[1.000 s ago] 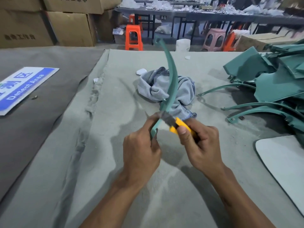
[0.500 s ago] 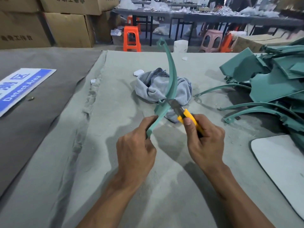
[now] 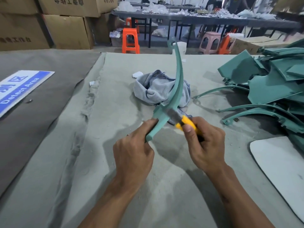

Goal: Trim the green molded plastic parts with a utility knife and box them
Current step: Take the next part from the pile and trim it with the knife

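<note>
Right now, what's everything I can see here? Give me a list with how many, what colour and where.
curved plastic part: one, green, held up over the table
utility knife: one, yellow, blade against the part's lower end
rag: one, grey, crumpled behind the part
pile of plastic parts: many, green, right side of the table
table cover: one, grey cloth
sign: one, blue and white, at left
cardboard boxes: several, brown, far left
stools: several, orange and pink, background
board: one, white, right edge
left hand: grips the part's lower end
right hand: grips the knife
</note>
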Demonstrator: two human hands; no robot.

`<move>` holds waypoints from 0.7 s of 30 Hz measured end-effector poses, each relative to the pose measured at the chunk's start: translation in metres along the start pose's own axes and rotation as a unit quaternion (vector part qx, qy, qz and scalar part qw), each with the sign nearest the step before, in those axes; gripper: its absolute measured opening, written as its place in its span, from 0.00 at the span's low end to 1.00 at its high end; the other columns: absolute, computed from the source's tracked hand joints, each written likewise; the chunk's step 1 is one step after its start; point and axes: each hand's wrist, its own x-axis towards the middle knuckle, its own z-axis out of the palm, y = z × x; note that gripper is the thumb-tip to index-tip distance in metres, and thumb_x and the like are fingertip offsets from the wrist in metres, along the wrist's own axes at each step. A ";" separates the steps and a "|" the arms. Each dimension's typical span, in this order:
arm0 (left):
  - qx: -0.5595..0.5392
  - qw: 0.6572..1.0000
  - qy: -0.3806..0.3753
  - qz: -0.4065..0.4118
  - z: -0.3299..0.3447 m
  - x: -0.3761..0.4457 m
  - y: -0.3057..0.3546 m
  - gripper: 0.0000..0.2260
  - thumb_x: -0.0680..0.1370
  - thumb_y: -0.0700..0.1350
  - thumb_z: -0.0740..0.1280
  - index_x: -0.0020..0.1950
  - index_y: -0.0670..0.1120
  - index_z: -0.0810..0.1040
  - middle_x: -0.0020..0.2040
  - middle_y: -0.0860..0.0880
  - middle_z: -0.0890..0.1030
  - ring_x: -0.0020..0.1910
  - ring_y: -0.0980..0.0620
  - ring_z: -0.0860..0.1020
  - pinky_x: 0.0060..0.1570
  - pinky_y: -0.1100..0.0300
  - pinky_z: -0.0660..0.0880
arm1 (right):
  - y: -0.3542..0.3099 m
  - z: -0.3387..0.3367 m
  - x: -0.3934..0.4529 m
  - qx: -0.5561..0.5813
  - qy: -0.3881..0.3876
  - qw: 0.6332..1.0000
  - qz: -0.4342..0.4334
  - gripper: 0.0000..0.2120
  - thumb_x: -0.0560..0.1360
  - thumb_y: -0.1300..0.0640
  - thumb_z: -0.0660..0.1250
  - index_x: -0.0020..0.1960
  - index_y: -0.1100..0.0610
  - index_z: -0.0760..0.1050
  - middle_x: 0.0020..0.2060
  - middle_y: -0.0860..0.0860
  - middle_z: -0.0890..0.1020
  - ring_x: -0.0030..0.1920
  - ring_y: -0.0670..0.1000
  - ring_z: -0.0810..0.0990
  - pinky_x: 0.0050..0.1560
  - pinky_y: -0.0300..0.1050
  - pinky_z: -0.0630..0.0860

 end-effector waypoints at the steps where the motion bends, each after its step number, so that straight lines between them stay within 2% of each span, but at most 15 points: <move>1: 0.000 1.000 0.005 0.007 -0.001 0.000 0.001 0.22 0.70 0.31 0.65 0.59 0.48 0.85 0.36 0.50 0.84 0.31 0.48 0.75 0.31 0.64 0.61 | -0.002 -0.001 0.000 0.016 -0.021 0.999 -0.027 0.22 0.86 0.44 0.60 0.43 0.58 0.78 0.27 0.45 0.67 0.26 0.47 0.66 0.28 0.41 0.62; 4: -0.018 1.000 0.016 -0.006 -0.001 0.001 0.000 0.23 0.69 0.27 0.69 0.58 0.47 0.85 0.35 0.50 0.83 0.35 0.47 0.73 0.30 0.64 0.62 | 0.000 0.002 0.003 -0.007 -0.015 1.000 -0.013 0.23 0.86 0.44 0.59 0.41 0.58 0.77 0.27 0.46 0.66 0.26 0.48 0.66 0.28 0.42 0.61; 7: -0.032 0.999 0.019 -0.019 -0.001 0.002 -0.001 0.23 0.68 0.23 0.72 0.54 0.47 0.85 0.30 0.55 0.76 0.33 0.53 0.67 0.30 0.65 0.58 | 0.010 0.002 0.004 -0.052 0.058 0.991 0.106 0.20 0.86 0.43 0.59 0.42 0.55 0.75 0.25 0.48 0.68 0.26 0.50 0.67 0.26 0.49 0.63; 9: -0.022 0.999 0.021 -0.016 0.000 0.001 -0.001 0.22 0.68 0.24 0.72 0.53 0.47 0.86 0.31 0.54 0.79 0.35 0.50 0.72 0.30 0.65 0.57 | 0.015 0.000 0.005 -0.050 0.082 0.982 0.160 0.22 0.85 0.39 0.58 0.43 0.55 0.75 0.26 0.52 0.72 0.27 0.54 0.71 0.26 0.55 0.68; 10: -0.015 1.000 0.024 -0.009 0.001 0.001 -0.002 0.22 0.69 0.25 0.71 0.53 0.48 0.86 0.34 0.54 0.82 0.36 0.50 0.74 0.30 0.65 0.60 | 0.016 -0.001 0.004 -0.031 0.080 0.982 0.168 0.24 0.85 0.37 0.57 0.43 0.55 0.74 0.27 0.54 0.74 0.28 0.57 0.72 0.27 0.57 0.70; 12: -0.021 0.999 0.027 0.009 0.001 -0.001 -0.003 0.24 0.68 0.27 0.64 0.55 0.48 0.86 0.43 0.55 0.86 0.36 0.54 0.80 0.32 0.59 0.74 | 0.009 0.001 0.005 0.087 0.066 0.976 0.190 0.27 0.83 0.33 0.59 0.43 0.56 0.75 0.28 0.58 0.74 0.27 0.59 0.73 0.27 0.55 0.71; 14: -0.055 0.997 0.014 0.045 0.002 -0.002 -0.004 0.23 0.67 0.31 0.59 0.54 0.46 0.85 0.52 0.55 0.87 0.47 0.51 0.86 0.45 0.50 0.82 | -0.004 0.004 0.007 0.263 0.049 0.929 0.257 0.27 0.77 0.30 0.67 0.40 0.55 0.76 0.28 0.56 0.75 0.25 0.56 0.72 0.27 0.46 0.71; 15: -0.069 0.995 0.001 0.069 0.003 -0.002 -0.004 0.21 0.68 0.32 0.58 0.52 0.44 0.85 0.54 0.54 0.87 0.52 0.51 0.85 0.52 0.46 0.81 | -0.009 0.007 0.007 0.330 0.039 0.897 0.292 0.25 0.75 0.32 0.71 0.38 0.54 0.77 0.27 0.56 0.75 0.25 0.55 0.71 0.27 0.44 0.71; 17: -0.073 0.992 -0.010 0.101 0.004 0.001 -0.004 0.15 0.71 0.33 0.59 0.49 0.41 0.84 0.56 0.52 0.86 0.60 0.49 0.83 0.63 0.40 0.75 | -0.012 0.011 0.006 0.375 0.028 0.866 0.330 0.19 0.73 0.42 0.78 0.34 0.53 0.77 0.26 0.55 0.74 0.24 0.53 0.70 0.26 0.43 0.70; 19: -0.066 0.992 -0.002 0.105 0.008 0.003 -0.006 0.11 0.73 0.30 0.65 0.48 0.42 0.83 0.60 0.51 0.85 0.68 0.46 0.77 0.67 0.34 0.67 | -0.014 0.013 0.005 0.393 0.039 0.847 0.355 0.14 0.73 0.53 0.78 0.31 0.53 0.78 0.24 0.54 0.73 0.22 0.53 0.69 0.26 0.42 0.68; 21: -0.046 0.996 0.019 0.079 0.008 0.003 -0.005 0.16 0.69 0.28 0.69 0.50 0.45 0.82 0.68 0.49 0.79 0.75 0.43 0.69 0.67 0.33 0.63 | -0.015 0.015 0.005 0.404 0.053 0.838 0.364 0.14 0.73 0.58 0.75 0.30 0.53 0.78 0.24 0.54 0.74 0.22 0.53 0.70 0.25 0.42 0.68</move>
